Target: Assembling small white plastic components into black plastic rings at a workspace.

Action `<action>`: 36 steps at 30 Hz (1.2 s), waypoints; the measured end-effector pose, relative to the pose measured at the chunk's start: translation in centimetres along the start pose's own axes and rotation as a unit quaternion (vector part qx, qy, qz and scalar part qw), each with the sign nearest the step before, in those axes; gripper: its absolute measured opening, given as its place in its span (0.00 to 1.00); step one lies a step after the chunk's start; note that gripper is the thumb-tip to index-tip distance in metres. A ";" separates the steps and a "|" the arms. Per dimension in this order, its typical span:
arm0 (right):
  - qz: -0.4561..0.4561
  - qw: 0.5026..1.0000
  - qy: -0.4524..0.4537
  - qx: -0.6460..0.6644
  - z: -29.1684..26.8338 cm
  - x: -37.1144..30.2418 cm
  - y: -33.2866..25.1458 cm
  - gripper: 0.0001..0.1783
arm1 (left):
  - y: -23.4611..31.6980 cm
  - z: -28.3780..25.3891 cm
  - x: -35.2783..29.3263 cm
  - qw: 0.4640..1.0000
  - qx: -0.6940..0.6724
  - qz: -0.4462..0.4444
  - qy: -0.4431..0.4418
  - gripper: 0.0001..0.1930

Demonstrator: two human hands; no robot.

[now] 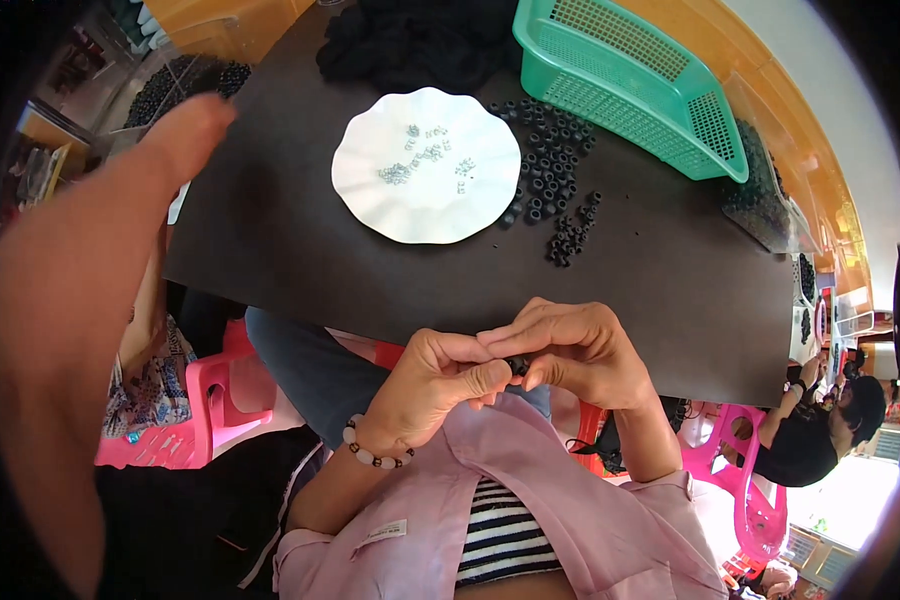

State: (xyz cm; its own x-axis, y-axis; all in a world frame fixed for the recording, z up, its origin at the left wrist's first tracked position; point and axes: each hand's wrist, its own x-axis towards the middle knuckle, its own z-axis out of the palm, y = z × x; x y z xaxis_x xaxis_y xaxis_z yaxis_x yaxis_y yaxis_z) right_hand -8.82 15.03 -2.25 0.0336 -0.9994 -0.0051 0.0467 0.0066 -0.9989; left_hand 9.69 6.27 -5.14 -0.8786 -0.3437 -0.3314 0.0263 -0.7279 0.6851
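Progress: one small dark piece is being handled at the surface's near edge, just above the person's lap. The left hand is pinching it, thumb against fingers. The right hand is curling in from the other side, thumb tip just beside the piece; cannot tell whether its own grip is really closing on it, since the fingers are hiding most of it. Nothing finished is showing clearly. Plenty appears left: the black bead-like pieces are lying loose right of the plate, and smaller black pieces are bunching nearer the person. Clear bits are sitting in small groups on the white wavy-rimmed plate, seemingly waiting their turn.

Surface: dark brown, plain. Black cloth is lying behind the plate; a green basket is standing at the far right, and a clear container with dark contents is sitting just beyond it.

Room: somebody's blurred arm is blocking the left side, a heap of black pieces showing behind its hand. A pink chair is standing on the left, another pink chair on the right, where a person in black is sitting.
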 end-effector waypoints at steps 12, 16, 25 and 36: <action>0.004 0.999 0.018 0.026 0.8 1.0 -0.7 0.15 | 1.3 0.1 -0.4 0.999 0.033 0.007 0.021 0.08; 0.010 0.999 0.039 0.004 0.6 1.3 -0.1 0.12 | 1.1 0.1 0.2 0.997 0.060 0.023 0.044 0.07; 0.058 0.995 0.015 0.082 -0.7 4.3 -0.8 0.17 | 1.8 -0.8 1.9 0.988 -0.147 0.025 0.025 0.10; 0.069 0.995 -0.060 -0.032 -2.9 9.5 -3.0 0.23 | 2.4 -0.5 1.4 0.955 -0.296 -0.008 0.018 0.12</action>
State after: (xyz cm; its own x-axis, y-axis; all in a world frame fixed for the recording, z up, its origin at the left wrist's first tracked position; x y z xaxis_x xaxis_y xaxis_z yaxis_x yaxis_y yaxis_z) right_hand -11.57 5.44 0.61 0.1546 -0.9778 -0.1414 -0.0310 0.1382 -0.9899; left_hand 8.80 3.69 -4.28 -0.8648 -0.3426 -0.3670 0.2874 -0.9372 0.1975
